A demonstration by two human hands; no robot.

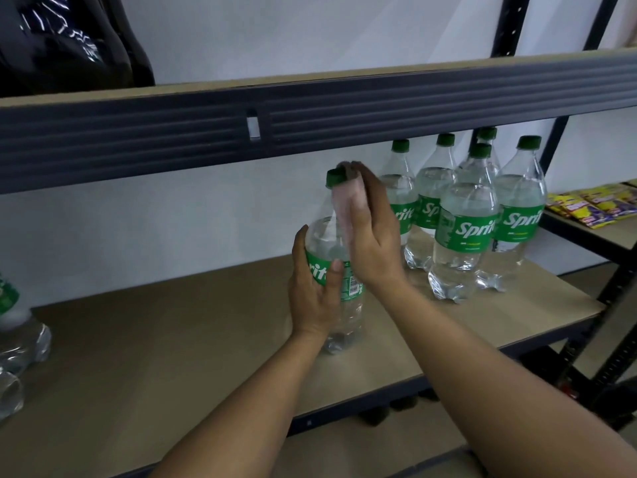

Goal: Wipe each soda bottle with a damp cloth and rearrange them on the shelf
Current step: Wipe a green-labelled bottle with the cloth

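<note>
The bottle (324, 236) being cleaned is just right of centre, above the front part of the shelf (172, 339), roughly upright. I cannot tell whether its base touches the board. The left hand (315, 291) wraps its grip round the green label, thumb across the front and fingers behind. The right hand (372, 236) comes in from 5 o'clock and holds a pink cloth (348, 208) against the bottle's neck and shoulder. Its fingers lie over the cloth and reach up to the green cap (335, 177). Its thumb is hidden, so that grip reads as closed on the cloth.

At 3 o'clock from the held bottle, five more bottles (462, 229) stand in a tight cluster near the shelf's right end, all capped in green with labels facing out. Another bottle (17, 326) shows at the far edge at 9 o'clock, partly cut off. Dark bottles (69, 43) stand on the upper shelf at 11 o'clock. Yellow packets (593, 205) lie on a neighbouring rack at 3 o'clock.
</note>
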